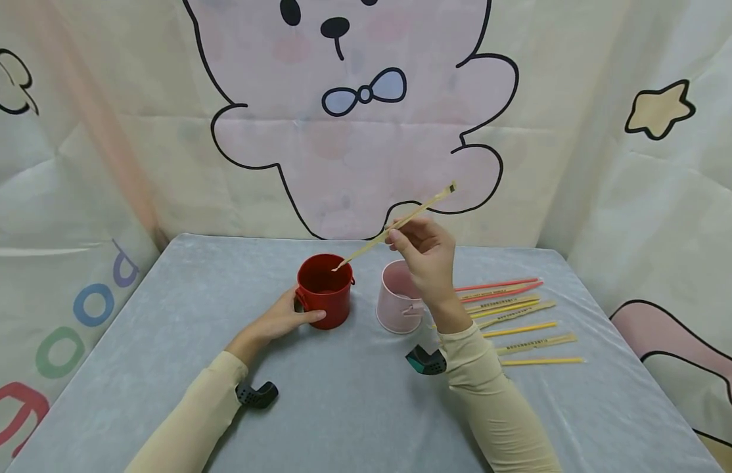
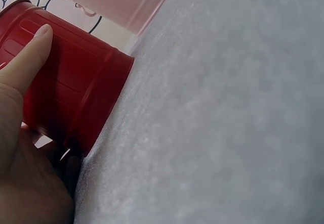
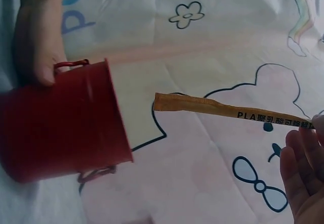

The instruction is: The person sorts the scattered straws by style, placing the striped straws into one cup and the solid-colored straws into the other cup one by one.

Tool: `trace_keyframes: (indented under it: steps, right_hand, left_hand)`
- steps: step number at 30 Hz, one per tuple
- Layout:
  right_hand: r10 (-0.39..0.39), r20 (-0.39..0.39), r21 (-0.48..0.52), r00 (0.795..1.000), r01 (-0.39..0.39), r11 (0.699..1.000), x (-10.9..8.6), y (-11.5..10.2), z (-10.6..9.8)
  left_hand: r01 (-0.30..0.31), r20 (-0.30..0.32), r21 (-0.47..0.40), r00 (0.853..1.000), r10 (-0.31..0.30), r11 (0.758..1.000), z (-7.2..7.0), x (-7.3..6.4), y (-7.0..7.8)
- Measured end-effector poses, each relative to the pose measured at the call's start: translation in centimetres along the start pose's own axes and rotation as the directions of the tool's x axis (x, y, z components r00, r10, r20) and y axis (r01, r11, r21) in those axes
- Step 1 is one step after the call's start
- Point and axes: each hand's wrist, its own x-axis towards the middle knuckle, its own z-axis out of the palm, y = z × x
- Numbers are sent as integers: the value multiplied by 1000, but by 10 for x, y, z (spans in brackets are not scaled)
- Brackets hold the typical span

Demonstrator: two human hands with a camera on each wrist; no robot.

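Observation:
My left hand (image 1: 281,316) holds a small red metal bucket (image 1: 335,303) upright on the table. In the left wrist view, its thumb (image 2: 33,57) lies along the bucket's side while the other fingers are partly hidden behind it. My right hand (image 1: 430,259) pinches a paper-wrapped straw (image 1: 422,206) between thumb and fingers. That straw slants down to the left, its lower tip at the bucket's mouth in the head view; the right wrist view shows printed lettering on the wrapper (image 3: 202,106). Below the right hand stands a pink metal bucket (image 1: 395,318), beside the red one.
Right of the pink bucket lie several straws in a row: red straws (image 1: 499,286), yellow straws (image 1: 541,361) and paper-wrapped straws (image 1: 537,344). My right forearm crosses in front of their left ends. A grey-blue cloth (image 1: 348,414) covers the table; a printed curtain (image 1: 135,79) hangs behind.

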Motion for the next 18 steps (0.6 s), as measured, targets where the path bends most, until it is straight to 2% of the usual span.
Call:
trace_keyframes:
  steps: [7,13,18]
  right_hand:
    - [105,82,-134,991,-93,987,-14,13,13]
    - [238,131,-235,962,-203,950,-24,23,21]
    - [298,170,-285,939,-243,927,-27,27,25]
  left_hand:
    - [-4,4,8,1000,4,1000,0,1,-1]
    - [9,10,0,1000,-9,1000,1,1,-2]
    - [8,4,0,1000,-8,1000,0,1,-2]
